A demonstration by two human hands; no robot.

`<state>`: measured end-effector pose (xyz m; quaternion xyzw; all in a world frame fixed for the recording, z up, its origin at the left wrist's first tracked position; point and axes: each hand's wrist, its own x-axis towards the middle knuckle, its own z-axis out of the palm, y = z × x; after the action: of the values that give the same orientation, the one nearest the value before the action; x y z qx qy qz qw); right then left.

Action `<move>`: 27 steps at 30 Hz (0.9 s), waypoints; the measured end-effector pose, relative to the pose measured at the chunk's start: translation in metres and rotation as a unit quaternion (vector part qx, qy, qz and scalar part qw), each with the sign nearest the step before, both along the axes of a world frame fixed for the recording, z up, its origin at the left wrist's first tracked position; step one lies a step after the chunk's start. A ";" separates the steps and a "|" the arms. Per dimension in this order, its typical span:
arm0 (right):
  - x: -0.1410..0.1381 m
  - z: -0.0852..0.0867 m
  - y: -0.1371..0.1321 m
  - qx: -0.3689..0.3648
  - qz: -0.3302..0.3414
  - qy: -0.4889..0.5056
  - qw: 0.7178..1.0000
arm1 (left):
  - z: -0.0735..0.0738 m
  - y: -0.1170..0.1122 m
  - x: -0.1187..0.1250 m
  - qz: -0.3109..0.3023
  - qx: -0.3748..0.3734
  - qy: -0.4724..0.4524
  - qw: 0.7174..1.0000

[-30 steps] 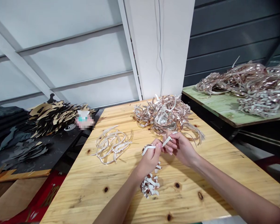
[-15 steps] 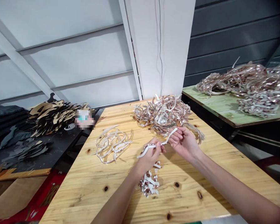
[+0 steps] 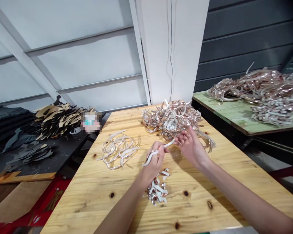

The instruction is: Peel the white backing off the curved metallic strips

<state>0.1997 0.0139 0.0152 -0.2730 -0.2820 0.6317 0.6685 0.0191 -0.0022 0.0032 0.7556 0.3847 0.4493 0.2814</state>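
Note:
My left hand (image 3: 155,159) is closed, pinching a narrow white strip (image 3: 170,143) with a shiny rose-gold side. One part of the strip lies back over the hand, and its free end points up to the right. My right hand (image 3: 191,146) is open beside that end, its fingers loosely curled and the thumb apart. Whether its fingertips touch the strip I cannot tell. Beyond the hands lies a tangled heap of rose-gold and white strips (image 3: 172,118). A looser coil of pale strips (image 3: 119,149) is to the left. Below my left wrist sit short cut pieces (image 3: 157,191).
The wooden table (image 3: 92,191) carries these piles. On the right, a green-topped table (image 3: 231,110) bears more shiny strips (image 3: 263,84). Stacks of tan and black cut pieces (image 3: 56,120) lie on a dark table (image 3: 65,152) at left. A white wall (image 3: 95,58) stands behind.
My right hand has loosened and its thumb has lifted away from the fingers. The strip's free end now sits lower, and my left hand still pinches the strip. The view has shifted slightly.

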 end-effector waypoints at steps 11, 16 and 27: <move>-0.003 -0.024 -0.005 0.144 0.051 -0.487 0.860 | -0.005 -0.002 0.000 -0.030 -0.017 -0.072 0.997; -0.006 -0.018 -0.012 0.201 0.034 -0.549 0.811 | -0.008 0.002 0.000 -0.041 -0.035 -0.053 0.997; -0.009 -0.017 -0.015 0.173 0.074 -0.482 0.856 | -0.013 0.004 0.004 -0.068 -0.041 0.048 0.996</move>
<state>0.1907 -0.0010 -0.0015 -0.4013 -0.6931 0.4098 0.4366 0.0231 0.0017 -0.0101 0.7886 0.3633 0.3761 0.3234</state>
